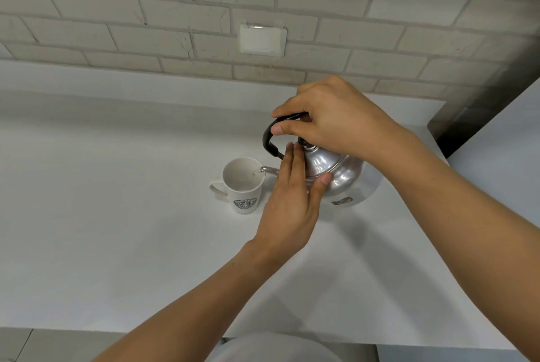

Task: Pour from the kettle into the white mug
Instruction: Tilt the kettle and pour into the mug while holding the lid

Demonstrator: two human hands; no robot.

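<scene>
Meanwhile, the right hand is gripping the black handle of the steel kettle, tilting its spout over the white mug. The left hand, fingers extended, is pressing flat against the kettle's lid, just right of the mug on the desk.

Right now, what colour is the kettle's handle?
Black, seen in the head view: the kettle handle.

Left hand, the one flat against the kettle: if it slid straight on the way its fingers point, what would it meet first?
Probably the black handle of the kettle: the left hand points up and away, fingertips just below the handle's lower end. Depth is unclear, so it might slip past.
</scene>
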